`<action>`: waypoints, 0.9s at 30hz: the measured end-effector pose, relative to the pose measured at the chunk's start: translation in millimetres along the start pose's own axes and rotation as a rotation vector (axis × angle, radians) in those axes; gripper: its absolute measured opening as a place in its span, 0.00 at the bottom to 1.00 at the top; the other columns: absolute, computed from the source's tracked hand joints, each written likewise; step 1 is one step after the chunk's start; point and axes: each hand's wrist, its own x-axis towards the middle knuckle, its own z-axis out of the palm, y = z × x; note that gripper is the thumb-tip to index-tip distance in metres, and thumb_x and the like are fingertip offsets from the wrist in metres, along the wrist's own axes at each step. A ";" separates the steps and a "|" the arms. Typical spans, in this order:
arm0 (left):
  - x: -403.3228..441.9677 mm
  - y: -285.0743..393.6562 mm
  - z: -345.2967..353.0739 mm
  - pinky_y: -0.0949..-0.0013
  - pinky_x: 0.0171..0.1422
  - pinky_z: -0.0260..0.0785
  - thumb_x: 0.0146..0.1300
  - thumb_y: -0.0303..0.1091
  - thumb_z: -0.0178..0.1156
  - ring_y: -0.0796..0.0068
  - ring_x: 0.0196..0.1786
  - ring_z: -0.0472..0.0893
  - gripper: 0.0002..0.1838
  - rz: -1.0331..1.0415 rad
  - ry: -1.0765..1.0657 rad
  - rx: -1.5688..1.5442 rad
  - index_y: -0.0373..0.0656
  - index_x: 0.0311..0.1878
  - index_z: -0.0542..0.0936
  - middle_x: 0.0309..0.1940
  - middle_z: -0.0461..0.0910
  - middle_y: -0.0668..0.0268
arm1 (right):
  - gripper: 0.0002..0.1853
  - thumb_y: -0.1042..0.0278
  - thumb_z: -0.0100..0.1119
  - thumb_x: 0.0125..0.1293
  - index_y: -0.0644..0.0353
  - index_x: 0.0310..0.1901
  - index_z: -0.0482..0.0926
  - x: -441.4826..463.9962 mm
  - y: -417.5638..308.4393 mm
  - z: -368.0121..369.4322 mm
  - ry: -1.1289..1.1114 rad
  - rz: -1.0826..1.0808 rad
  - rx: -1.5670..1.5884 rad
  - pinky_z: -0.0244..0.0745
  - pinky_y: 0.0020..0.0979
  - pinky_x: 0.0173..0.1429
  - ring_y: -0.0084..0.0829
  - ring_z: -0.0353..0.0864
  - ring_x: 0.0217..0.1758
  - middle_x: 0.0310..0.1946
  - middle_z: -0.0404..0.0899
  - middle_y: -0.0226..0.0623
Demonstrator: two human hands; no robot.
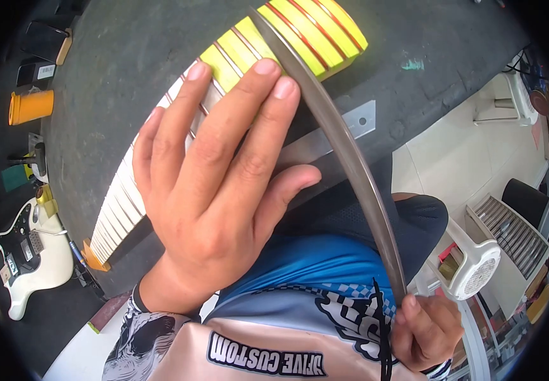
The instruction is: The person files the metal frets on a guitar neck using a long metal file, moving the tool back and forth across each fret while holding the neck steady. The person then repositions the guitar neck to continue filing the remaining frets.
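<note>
A guitar neck (122, 190) lies slantwise on the dark work table, white tape covering the fingerboard between its lower frets and yellow-green tape (316, 32) between the upper ones. My left hand (211, 171) rests on it with fingers spread, the fingertips on the taped part near the yellow-green section. My right hand (428, 330), close to my body, has its fingers closed round the near end of a long, narrow, dark grey file (350, 162). The file's far end lies across the yellow-green part, beside my left fingertips. Beneath the neck and file shows a flat metal plate (358, 120) with a hole.
At the left are a white electric guitar body (43, 254), an orange cup (30, 106) and a dark phone-like device (46, 43). White stools (477, 270) and a slatted rack (506, 225) stand on the floor at the right. The table edge runs near my lap.
</note>
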 end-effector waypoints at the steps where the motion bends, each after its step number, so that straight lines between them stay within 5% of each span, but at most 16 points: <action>1: 0.1 0.3 -0.4 0.55 0.75 0.63 0.65 0.55 0.67 0.49 0.73 0.73 0.34 -0.002 -0.004 0.005 0.41 0.67 0.81 0.65 0.81 0.57 | 0.27 0.85 0.64 0.53 0.59 0.58 0.86 13.6 -3.5 1.9 -0.008 0.003 0.002 0.69 0.29 0.27 0.32 0.77 0.20 0.22 0.82 0.38; 9: 3.2 -0.2 -0.9 0.54 0.74 0.64 0.65 0.53 0.68 0.47 0.70 0.76 0.35 0.018 -0.004 0.017 0.36 0.67 0.80 0.64 0.81 0.54 | 0.21 0.86 0.65 0.61 0.66 0.57 0.86 131.9 -6.3 44.4 0.106 -0.120 -0.021 0.72 0.23 0.27 0.23 0.78 0.19 0.28 0.88 0.40; 13: 2.0 1.1 -0.3 0.53 0.74 0.64 0.65 0.53 0.68 0.47 0.70 0.75 0.34 0.011 0.007 0.003 0.38 0.67 0.81 0.64 0.81 0.55 | 0.17 0.83 0.63 0.65 0.67 0.56 0.86 122.1 -12.9 21.0 0.059 0.032 0.090 0.68 0.21 0.26 0.17 0.77 0.21 0.25 0.86 0.38; 16: 1.7 0.1 1.1 0.53 0.74 0.64 0.65 0.52 0.68 0.47 0.71 0.75 0.33 0.021 0.024 -0.003 0.38 0.66 0.81 0.64 0.81 0.56 | 0.17 0.79 0.62 0.66 0.68 0.56 0.85 66.9 1.6 2.4 0.060 0.046 0.194 0.68 0.22 0.28 0.21 0.75 0.19 0.19 0.81 0.36; 20: 0.8 0.7 0.8 0.55 0.74 0.64 0.65 0.52 0.68 0.48 0.71 0.75 0.33 0.021 0.024 0.015 0.39 0.66 0.81 0.65 0.81 0.56 | 0.22 0.81 0.64 0.59 0.62 0.57 0.86 5.4 5.7 -10.7 0.006 0.027 -0.023 0.73 0.36 0.36 0.36 0.77 0.24 0.24 0.82 0.39; 27: -0.6 3.3 3.1 0.56 0.74 0.64 0.65 0.51 0.69 0.50 0.72 0.75 0.31 0.001 0.047 0.016 0.41 0.66 0.82 0.65 0.81 0.58 | 0.31 0.84 0.64 0.50 0.56 0.61 0.82 -31.8 -0.3 -27.4 -0.155 0.061 -0.146 0.71 0.38 0.40 0.36 0.75 0.26 0.29 0.84 0.38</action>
